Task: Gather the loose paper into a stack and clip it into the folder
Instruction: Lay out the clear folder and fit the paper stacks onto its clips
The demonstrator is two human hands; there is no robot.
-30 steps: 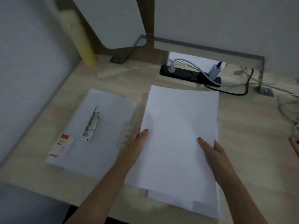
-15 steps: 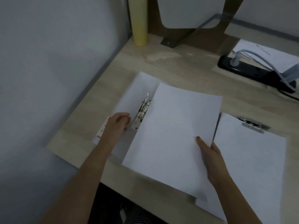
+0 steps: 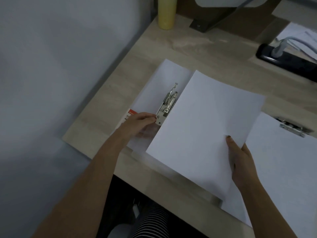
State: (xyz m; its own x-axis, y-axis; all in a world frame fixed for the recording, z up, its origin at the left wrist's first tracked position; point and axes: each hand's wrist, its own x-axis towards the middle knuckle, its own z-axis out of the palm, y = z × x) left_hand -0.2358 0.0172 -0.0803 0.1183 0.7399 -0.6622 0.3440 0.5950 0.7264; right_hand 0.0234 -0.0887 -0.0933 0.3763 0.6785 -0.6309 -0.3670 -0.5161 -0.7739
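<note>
Your right hand (image 3: 240, 162) grips one white paper stack (image 3: 205, 121), partly covering the one open white folder (image 3: 163, 78) at the light wooden desk's (image 3: 197, 48) left edge. Your left hand (image 3: 139, 122) pinches the folder's single silver metal clip (image 3: 168, 103).

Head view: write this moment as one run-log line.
left hand pinches clip lever | right hand holds paper stack over folder | stack not yet clipped

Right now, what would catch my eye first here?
The white paper stack fills the middle, held by the right hand at its right edge. Left of it lies the open folder, where the left hand grips the metal clip. A yellow cylinder stands at the far corner.
</note>
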